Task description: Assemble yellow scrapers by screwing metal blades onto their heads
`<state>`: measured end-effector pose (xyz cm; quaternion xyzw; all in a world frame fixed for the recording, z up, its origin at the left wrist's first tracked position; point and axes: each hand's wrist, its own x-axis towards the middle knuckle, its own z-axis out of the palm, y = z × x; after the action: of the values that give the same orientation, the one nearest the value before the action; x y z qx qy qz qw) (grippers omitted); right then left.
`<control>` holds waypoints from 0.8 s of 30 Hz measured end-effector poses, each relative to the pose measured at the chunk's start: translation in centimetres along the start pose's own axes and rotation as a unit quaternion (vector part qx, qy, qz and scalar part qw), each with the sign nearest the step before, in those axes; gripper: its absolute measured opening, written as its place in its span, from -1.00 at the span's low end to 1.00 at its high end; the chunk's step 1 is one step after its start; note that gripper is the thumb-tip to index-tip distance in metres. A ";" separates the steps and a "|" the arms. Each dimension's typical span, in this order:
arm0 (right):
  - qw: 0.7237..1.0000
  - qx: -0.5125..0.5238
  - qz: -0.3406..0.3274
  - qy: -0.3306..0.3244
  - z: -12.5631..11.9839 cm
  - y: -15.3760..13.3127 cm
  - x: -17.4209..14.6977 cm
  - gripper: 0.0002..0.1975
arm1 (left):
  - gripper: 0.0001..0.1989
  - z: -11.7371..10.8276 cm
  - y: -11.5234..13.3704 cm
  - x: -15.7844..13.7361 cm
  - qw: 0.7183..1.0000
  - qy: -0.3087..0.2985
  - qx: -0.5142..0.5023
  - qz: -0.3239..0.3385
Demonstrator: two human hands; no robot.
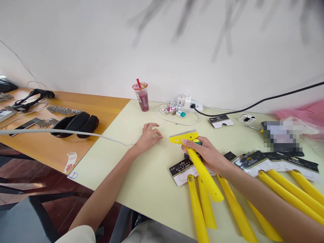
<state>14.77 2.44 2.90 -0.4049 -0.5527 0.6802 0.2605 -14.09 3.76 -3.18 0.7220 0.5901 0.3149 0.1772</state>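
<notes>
My right hand (pixel 204 152) grips a yellow scraper (pixel 202 168), its wide head with a metal blade pointing away from me and its handle slanting toward the table's front edge. A green-and-yellow rounded thing (pixel 196 144), perhaps a tool handle, is also in that hand, partly hidden by the fingers. Under and beside the hand lie more yellow scraper handles (pixel 196 209) and a black-and-white header card (pixel 183 170). My left hand (pixel 149 137) rests on the pale tabletop to the left of the scraper head, fingers loosely bent and apart, holding nothing visible. A white cable (pixel 111 137) runs to its wrist.
A lidded drink cup (pixel 143 98) stands near the wall beside a power strip (pixel 186 103) with chargers. More scrapers (pixel 291 195) and cards lie at right, near a blurred device (pixel 282 136). On the brown table (pixel 108 106) sits black headgear (pixel 76 125). A grey chair (pixel 22 219) stands at lower left.
</notes>
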 end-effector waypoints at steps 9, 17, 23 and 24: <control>0.993 -0.088 0.013 -0.075 0.9 -1.1 -1.2 -0.58 | -0.73 -1.5 7.7 -2.1 0.943 -0.024 -0.332 0.005; 0.981 -0.157 0.058 -0.096 1.8 -1.7 -1.6 -0.66 | -0.79 -0.1 9.2 -3.1 0.910 -0.071 -0.408 -0.009; 0.978 -0.168 0.060 -0.105 2.2 -1.7 -1.7 -0.62 | -0.67 0.6 9.9 -3.3 0.868 -0.083 -0.486 -0.062; 0.978 -0.170 0.060 -0.105 2.2 -1.8 -1.7 -0.61 | -0.66 0.7 10.0 -3.3 0.858 -0.089 -0.501 -0.070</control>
<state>13.69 0.31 5.20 -0.4020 -0.6590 0.6297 0.0867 -6.63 -1.79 1.76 0.5175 0.3837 0.4888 0.5882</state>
